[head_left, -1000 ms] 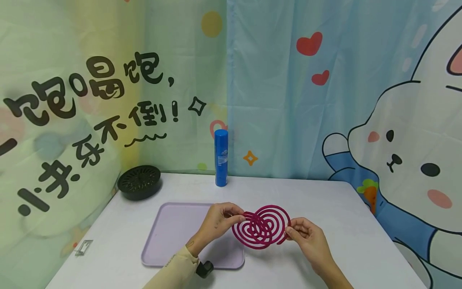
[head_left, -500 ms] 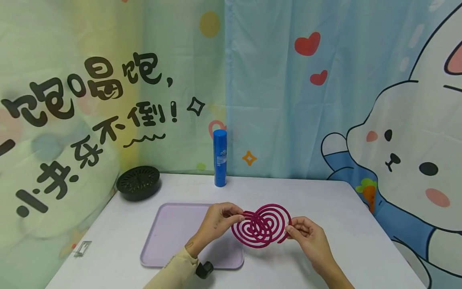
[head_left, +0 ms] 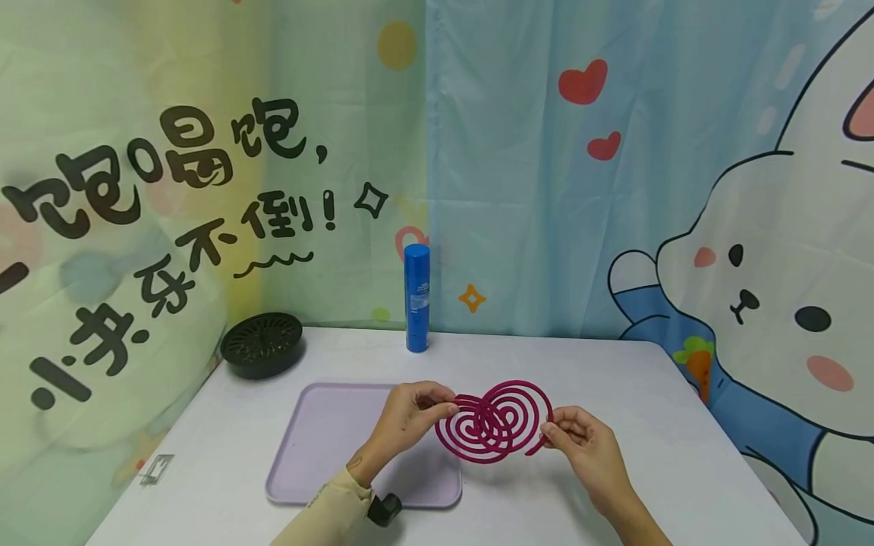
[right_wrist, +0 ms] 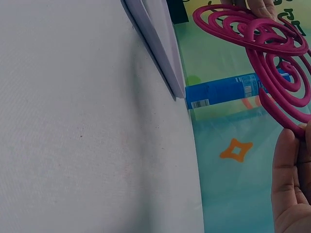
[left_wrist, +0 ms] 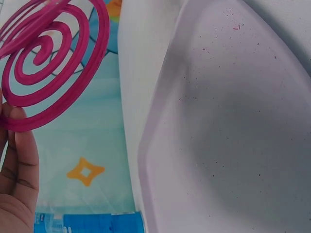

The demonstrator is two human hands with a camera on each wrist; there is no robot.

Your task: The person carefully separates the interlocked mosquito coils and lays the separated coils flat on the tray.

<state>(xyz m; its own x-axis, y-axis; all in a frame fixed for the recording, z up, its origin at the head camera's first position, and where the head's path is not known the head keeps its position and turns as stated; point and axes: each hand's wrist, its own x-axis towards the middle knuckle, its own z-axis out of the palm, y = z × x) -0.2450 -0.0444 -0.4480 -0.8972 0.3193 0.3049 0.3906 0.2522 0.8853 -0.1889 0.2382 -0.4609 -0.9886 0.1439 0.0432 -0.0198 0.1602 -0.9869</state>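
Two magenta mosquito coils, a left one (head_left: 470, 430) and a right one (head_left: 508, 415), overlap and interlace in the middle, held up above the table. My left hand (head_left: 413, 413) pinches the left coil's outer ring between thumb and fingers. At the other side, my right hand (head_left: 587, 447) pinches the right coil's outer ring near its loose tail. Seen from the left wrist, fingertips (left_wrist: 22, 141) meet a ring of the coils (left_wrist: 43, 51). The right wrist view shows the coils (right_wrist: 291, 68) tilted against each other, with the right hand (right_wrist: 294, 179) below.
A lilac tray (head_left: 321, 447) lies under my left forearm, sprinkled with tiny dark and reddish specks. Behind it on the white table (head_left: 580, 379) are a round black slotted holder (head_left: 262, 345) and an upright blue can (head_left: 417, 299). A printed curtain (head_left: 505, 189) hangs behind the table.
Both hands have lifted the coils slightly, and the left hand has drifted a little left. The coils' overlap looks slightly narrower; both grips stay the same.
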